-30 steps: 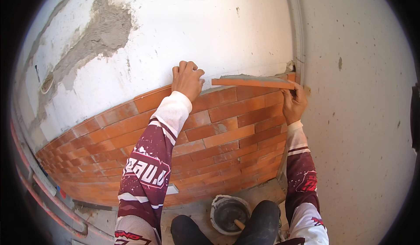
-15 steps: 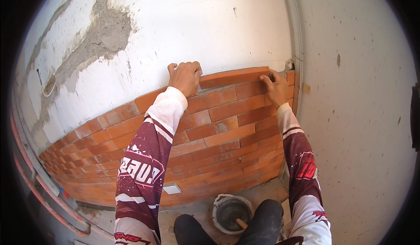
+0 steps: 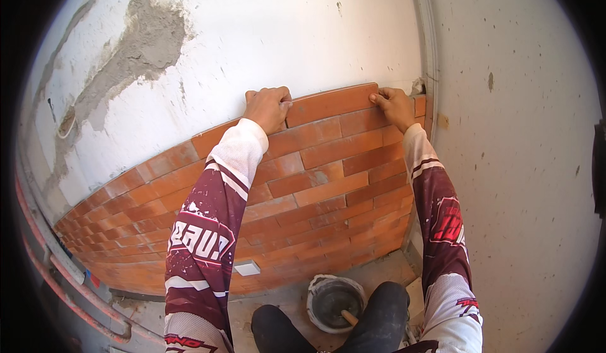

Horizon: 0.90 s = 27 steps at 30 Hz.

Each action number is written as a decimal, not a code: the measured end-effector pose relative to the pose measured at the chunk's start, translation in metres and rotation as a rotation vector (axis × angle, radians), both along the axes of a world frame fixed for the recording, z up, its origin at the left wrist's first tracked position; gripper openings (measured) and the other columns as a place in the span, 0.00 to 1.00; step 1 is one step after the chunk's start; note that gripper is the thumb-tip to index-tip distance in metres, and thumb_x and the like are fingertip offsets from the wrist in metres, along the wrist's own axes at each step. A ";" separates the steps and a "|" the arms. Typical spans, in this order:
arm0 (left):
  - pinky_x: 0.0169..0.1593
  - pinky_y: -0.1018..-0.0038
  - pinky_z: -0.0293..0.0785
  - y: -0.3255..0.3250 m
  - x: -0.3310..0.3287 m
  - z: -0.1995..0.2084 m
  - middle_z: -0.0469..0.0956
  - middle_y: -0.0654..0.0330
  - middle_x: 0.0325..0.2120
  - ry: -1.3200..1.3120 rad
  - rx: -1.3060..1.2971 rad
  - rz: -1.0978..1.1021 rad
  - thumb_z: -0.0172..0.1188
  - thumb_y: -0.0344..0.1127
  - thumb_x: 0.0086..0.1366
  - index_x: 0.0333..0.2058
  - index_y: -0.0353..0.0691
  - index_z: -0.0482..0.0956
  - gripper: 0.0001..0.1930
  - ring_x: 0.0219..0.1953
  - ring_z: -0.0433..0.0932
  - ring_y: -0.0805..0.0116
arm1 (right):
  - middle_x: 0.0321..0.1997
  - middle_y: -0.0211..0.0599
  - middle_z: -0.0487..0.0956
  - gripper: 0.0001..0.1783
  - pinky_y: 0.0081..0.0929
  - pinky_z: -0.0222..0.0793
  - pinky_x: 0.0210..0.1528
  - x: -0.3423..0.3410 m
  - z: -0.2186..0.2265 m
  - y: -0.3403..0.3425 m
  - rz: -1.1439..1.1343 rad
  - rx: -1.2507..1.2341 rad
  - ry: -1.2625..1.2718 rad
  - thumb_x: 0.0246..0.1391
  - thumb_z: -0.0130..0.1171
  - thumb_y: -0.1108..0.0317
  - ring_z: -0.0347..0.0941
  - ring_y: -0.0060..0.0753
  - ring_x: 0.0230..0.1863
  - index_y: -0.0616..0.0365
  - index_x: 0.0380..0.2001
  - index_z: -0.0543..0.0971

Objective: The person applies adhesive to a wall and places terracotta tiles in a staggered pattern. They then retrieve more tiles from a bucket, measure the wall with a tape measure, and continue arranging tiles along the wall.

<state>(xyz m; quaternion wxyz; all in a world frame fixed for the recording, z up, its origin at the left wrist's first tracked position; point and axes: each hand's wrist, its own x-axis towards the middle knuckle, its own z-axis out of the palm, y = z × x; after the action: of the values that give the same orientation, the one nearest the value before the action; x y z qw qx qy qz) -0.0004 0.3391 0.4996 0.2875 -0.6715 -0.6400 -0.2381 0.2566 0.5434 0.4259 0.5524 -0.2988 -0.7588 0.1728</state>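
Observation:
A long orange brick tile [image 3: 332, 104] sits on the top course of the brick facing, its broad face turned toward me. My right hand [image 3: 396, 108] pinches its right end, the thumb in front and the fingers partly hidden. At the other end, my left hand [image 3: 267, 109] has its fingers bent and closed against the tile's edge. How far those fingers reach behind the tile is hidden. Below both hands run several courses of brick tiles [image 3: 322, 179].
Bare white wall [image 3: 303, 37] rises above the tiles, with a grey mortar patch [image 3: 154, 44] at left. A plain side wall [image 3: 517, 164] stands close on my right. A bucket [image 3: 314, 290] of grey mix holds a wooden-handled tool [image 3: 348, 317] between my knees. Reddish pipes [image 3: 79, 285] lie at lower left.
The tile has tipped so that its front face now shows fully, and its right end has shifted up and left. My right hand moved with it; the left hand barely shifted.

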 end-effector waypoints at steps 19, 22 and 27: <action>0.52 0.64 0.68 0.017 -0.026 -0.004 0.84 0.55 0.35 -0.155 -0.027 -0.025 0.65 0.34 0.55 0.39 0.42 0.84 0.12 0.42 0.81 0.57 | 0.39 0.50 0.83 0.22 0.35 0.72 0.46 -0.006 0.003 0.008 0.017 -0.044 -0.024 0.52 0.63 0.53 0.79 0.47 0.41 0.63 0.39 0.83; 0.48 0.66 0.74 0.015 -0.023 0.000 0.84 0.53 0.35 -0.171 -0.044 -0.018 0.65 0.31 0.55 0.40 0.39 0.83 0.12 0.41 0.82 0.59 | 0.38 0.49 0.83 0.22 0.35 0.72 0.46 -0.006 0.001 0.008 0.035 -0.069 -0.003 0.51 0.64 0.53 0.79 0.46 0.41 0.62 0.39 0.83; 0.46 0.69 0.77 0.013 -0.021 0.002 0.83 0.52 0.35 -0.230 -0.073 -0.057 0.65 0.30 0.56 0.40 0.36 0.83 0.12 0.39 0.82 0.61 | 0.31 0.40 0.83 0.20 0.29 0.69 0.39 -0.008 -0.002 0.009 -0.025 0.025 0.009 0.55 0.63 0.54 0.77 0.31 0.34 0.64 0.37 0.83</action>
<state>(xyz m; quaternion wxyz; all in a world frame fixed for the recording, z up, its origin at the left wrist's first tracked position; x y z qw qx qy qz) -0.0217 0.3522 0.5019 0.1809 -0.6677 -0.6577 -0.2982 0.2490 0.5519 0.4243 0.5615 -0.3005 -0.7547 0.1577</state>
